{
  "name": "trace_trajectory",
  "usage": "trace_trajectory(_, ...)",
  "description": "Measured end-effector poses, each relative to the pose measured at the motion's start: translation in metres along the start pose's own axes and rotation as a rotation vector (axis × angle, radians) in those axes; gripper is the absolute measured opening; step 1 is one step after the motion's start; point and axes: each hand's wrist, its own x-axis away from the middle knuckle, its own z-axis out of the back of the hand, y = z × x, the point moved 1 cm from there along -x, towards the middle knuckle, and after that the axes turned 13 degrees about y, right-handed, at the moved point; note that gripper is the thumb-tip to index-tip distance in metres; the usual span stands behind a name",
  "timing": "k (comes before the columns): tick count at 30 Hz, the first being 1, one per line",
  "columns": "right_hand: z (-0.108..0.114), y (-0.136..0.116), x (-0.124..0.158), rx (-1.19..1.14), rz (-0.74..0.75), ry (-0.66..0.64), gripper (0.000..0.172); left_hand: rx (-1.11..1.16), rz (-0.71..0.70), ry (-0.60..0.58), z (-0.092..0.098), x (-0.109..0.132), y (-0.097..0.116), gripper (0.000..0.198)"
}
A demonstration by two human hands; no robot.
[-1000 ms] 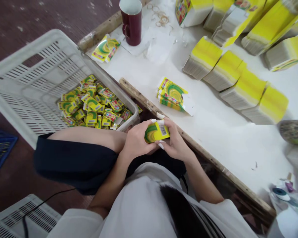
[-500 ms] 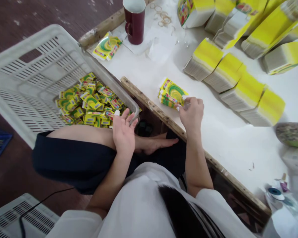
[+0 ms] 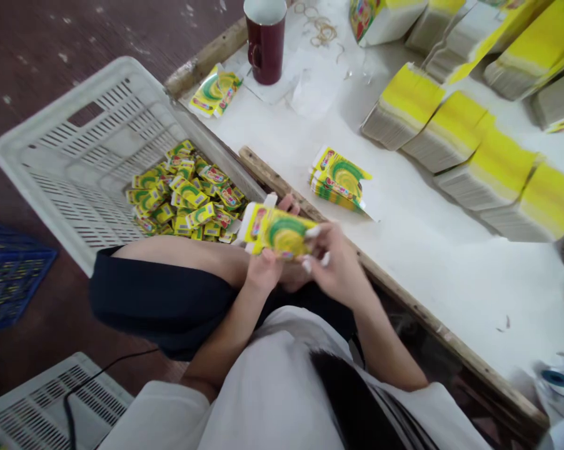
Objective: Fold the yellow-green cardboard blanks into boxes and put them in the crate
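Between both hands, above my lap, is a yellow-green printed carton [image 3: 282,232]. My left hand [image 3: 266,265] grips its left end, with the thumb on the near edge and fingers behind it. The fingers of my right hand [image 3: 331,262] pinch its right end. A small pile of similar flat cartons [image 3: 341,178] lies on the white table, beyond my right hand. Left of my hands, many small folded yellow-green boxes [image 3: 188,194] fill the bottom of a white plastic crate [image 3: 42,147].
On the table [image 3: 413,275] stand a maroon mug [image 3: 266,50], a loose carton [image 3: 215,92], rubber bands [image 3: 323,32] and long stacks of yellow cartons [image 3: 455,131]. A wooden strip [image 3: 404,306] edges the table. A blue crate [image 3: 14,269] is at far left.
My right hand has come back from the table pile to my lap with a carton. My left hand, open before, has closed on its other end. The view has shifted slightly.
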Motion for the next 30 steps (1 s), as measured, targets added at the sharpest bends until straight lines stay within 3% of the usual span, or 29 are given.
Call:
trace_trajectory(1,-0.011,-0.001,0.01,-0.095,-0.035,-0.086,0.034,0.042,0.011,0.029,-0.001,0.001,0.004,0.084)
trace_trajectory(4,-0.036,-0.001,0.029,-0.242,-0.088,-0.071,0.04,0.316,0.107,0.21,-0.001,0.0,0.013,0.061)
trace_trajectory(7,-0.046,-0.001,0.033,-0.158,-0.022,-0.063,0.053,0.434,0.203,0.406,0.001,-0.004,0.018,0.066)
trace_trajectory(9,-0.043,-0.001,0.028,-0.103,0.02,-0.066,0.046,0.373,0.216,0.424,0.002,-0.005,0.017,0.077)
trace_trajectory(12,-0.026,0.001,0.016,-0.109,0.031,0.037,0.026,0.258,0.168,0.307,0.002,-0.003,0.009,0.081)
trace_trajectory(15,-0.002,0.006,0.006,-0.075,0.059,0.176,0.015,0.212,0.124,0.311,0.004,0.002,-0.001,0.054)
trace_trajectory(18,0.019,0.008,-0.002,-0.007,0.197,0.234,0.015,0.237,0.107,0.283,0.007,0.004,-0.005,0.037)
trace_trajectory(20,0.033,0.005,-0.007,0.072,0.339,0.244,0.02,0.242,0.039,0.231,0.012,0.001,-0.004,0.042)
trace_trajectory(23,0.05,-0.003,-0.012,0.283,0.54,0.22,0.024,0.184,-0.219,0.224,0.024,-0.005,0.002,0.066)
trace_trajectory(25,0.054,-0.009,-0.012,0.392,0.636,0.155,0.025,0.02,-0.353,0.105,0.028,-0.006,0.007,0.087)
trace_trajectory(27,0.051,-0.013,-0.007,0.424,0.69,0.06,0.025,-0.226,-0.35,-0.146,0.024,-0.004,0.01,0.105)
trace_trajectory(29,0.041,-0.013,0.001,0.388,0.696,0.055,0.025,-0.42,-0.248,-0.347,0.016,0.0,0.012,0.097)
trace_trajectory(30,0.035,-0.012,0.005,0.352,0.671,0.122,0.024,-0.475,-0.203,-0.383,0.012,0.002,0.012,0.085)
